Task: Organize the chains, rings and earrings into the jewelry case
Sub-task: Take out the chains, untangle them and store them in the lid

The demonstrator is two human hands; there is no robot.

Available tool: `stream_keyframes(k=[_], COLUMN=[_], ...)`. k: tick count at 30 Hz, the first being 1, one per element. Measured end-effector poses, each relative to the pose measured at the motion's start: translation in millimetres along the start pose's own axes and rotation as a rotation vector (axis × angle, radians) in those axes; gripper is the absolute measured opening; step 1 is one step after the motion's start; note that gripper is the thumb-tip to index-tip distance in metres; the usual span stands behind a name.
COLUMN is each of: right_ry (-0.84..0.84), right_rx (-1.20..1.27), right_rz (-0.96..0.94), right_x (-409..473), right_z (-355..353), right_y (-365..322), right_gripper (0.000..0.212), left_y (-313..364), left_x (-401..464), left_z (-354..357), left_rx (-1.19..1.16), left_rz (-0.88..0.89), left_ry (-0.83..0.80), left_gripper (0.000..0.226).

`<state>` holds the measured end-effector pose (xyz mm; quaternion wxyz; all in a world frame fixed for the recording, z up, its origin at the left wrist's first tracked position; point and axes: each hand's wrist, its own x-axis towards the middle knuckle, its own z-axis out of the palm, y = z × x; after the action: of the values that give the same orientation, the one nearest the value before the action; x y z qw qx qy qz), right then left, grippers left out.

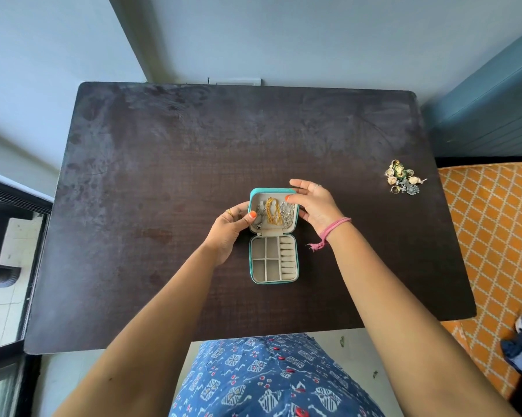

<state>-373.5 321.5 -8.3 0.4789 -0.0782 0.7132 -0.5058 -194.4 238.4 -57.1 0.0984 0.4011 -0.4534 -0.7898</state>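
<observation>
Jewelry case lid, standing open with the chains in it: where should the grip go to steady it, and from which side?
Grip the lid by its teal side edges, from left and right, as the left hand and right hand do now. Its face holds the chains, so only the rim is free.

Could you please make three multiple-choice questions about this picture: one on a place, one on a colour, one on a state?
1. Where do the chains lie?
A. in the lid of the jewelry case
B. in the ring rolls
C. on the table's left edge

2. What colour is the outside of the jewelry case?
A. red
B. teal
C. black

3. In what state are the compartments of the case's base?
A. full of earrings
B. covered by a cloth
C. empty

Answers: 1 A, they hang against the lid's lining between the left hand and right hand; 2 B, the rim is teal; 3 C, only beige lining shows; the rings and earrings lie on the table.
</observation>
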Motion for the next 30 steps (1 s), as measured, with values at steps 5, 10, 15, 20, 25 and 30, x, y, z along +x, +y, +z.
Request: stream_keyframes(k=[5,10,15,20,25,30], right_ry=[0.029,0.101,0.132,0.155,0.115,0.096], right_rx=[0.035,0.044,0.066,0.011,-0.111,-0.112], right_rz=[-0.034,-0.055,-0.112,-0.178,-0.219,-0.215], right_x=[-1.3,-2.9,-5.8,-30.4,-46.3,-51.8], right_z=[0.7,5.8,7.8,14.4,17.8,23.1], right_y=[9.6,21.2,33.0,64.9,93.2,93.1], right_gripper=[0.03,0.032,0.041,0.051,0.049,0.049], left_y=[-2.2,-1.0,-3.5,-11.3,-29.5,-30.2], left_x=[0.6,0.3,-2.7,-6.7,-26.2,-35.6], left_z=[0.1,2.2,5.4,8.2,23.3,26.2], left_rx=[-0.006,-0.042,-0.089,-0.075,-0.041,-0.02], left_rz=[-0.006,-0.016,0.028,0.047,0.077,0.039], left_ry=[0.034,0.071,0.145,0.208,0.233,0.214], left_gripper=[0.029,0.029,0.032,0.038,0.045,0.045])
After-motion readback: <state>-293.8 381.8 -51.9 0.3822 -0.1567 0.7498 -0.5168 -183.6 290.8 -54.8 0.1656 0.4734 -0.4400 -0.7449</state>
